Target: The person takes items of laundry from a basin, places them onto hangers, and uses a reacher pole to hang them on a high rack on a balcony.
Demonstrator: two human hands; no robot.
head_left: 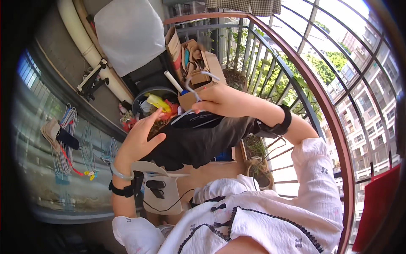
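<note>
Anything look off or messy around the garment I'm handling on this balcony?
Mostly clutter. Behind the dark garment held by the left hand and right hand, the round tub is heaped with mixed bits, and the torn cardboard boxes lean crookedly against the railing. The garment itself shows no visible damage.

The right hand (222, 100) covers the upper edge of the dark garment (190, 142), so its grip there cannot be made out; its fingertips are lost behind a white hanger (198, 86). The left hand (141, 137) hides the garment's left edge, and how far its fingers close is unclear. The garment covers most of the bucket (146, 95) and its contents, which are too jumbled to name. The cardboard boxes (198, 63) overlap, their insides unseen. The hangers (67, 139) on the left wall are blurred. The red cloth (378, 207) is cut off by the right edge.
</note>
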